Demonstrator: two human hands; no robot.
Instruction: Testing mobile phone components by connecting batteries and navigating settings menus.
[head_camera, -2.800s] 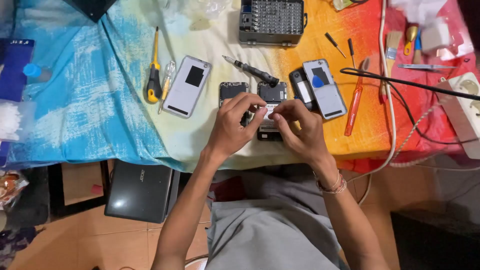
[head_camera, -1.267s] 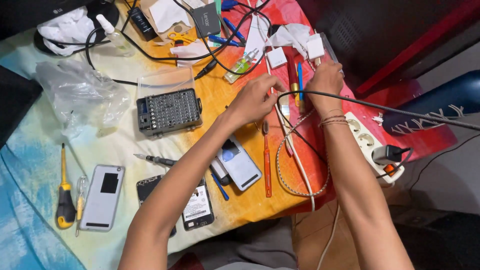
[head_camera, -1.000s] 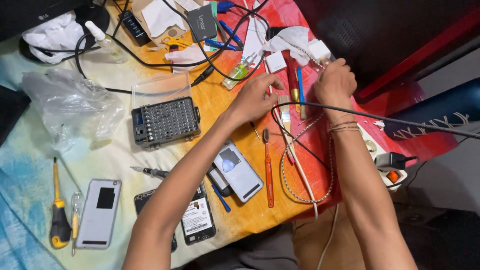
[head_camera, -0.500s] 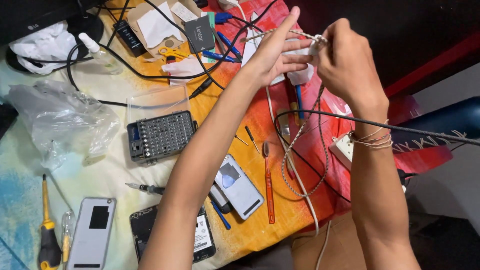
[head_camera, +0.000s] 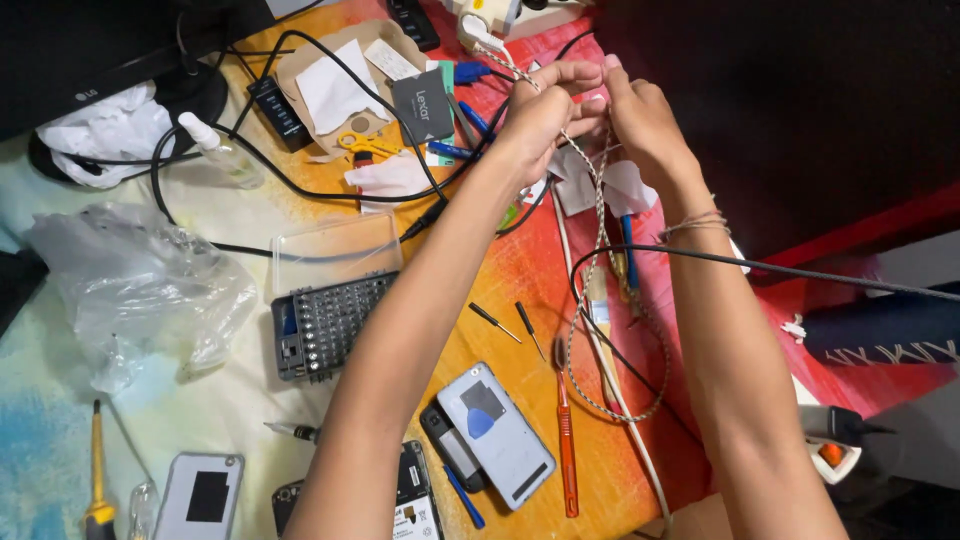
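Observation:
My left hand (head_camera: 545, 110) and my right hand (head_camera: 640, 115) are raised side by side over the far end of the table. Both pinch a braided grey-and-white cable (head_camera: 597, 215). From my fingers the cable hangs down and curls into a loop (head_camera: 650, 390) on the red part of the cloth. Its far end runs up to a white plug (head_camera: 478, 25) at the top of the view. Below my arms lie a grey phone back cover (head_camera: 497, 435) and an opened phone (head_camera: 412, 500).
A grey screwdriver bit case (head_camera: 320, 325) with a clear lid stands left of my arms, and a crumpled plastic bag (head_camera: 130, 290) further left. An orange pry tool (head_camera: 567, 450), small screwdrivers (head_camera: 510, 322), black cables (head_camera: 330, 190), yellow scissors (head_camera: 365, 145) and a power strip (head_camera: 830, 450) surround it.
I have left the opened phone, turned right and reached to the far end of the table. Both hands took up the braided cable and now hold it higher and closer together.

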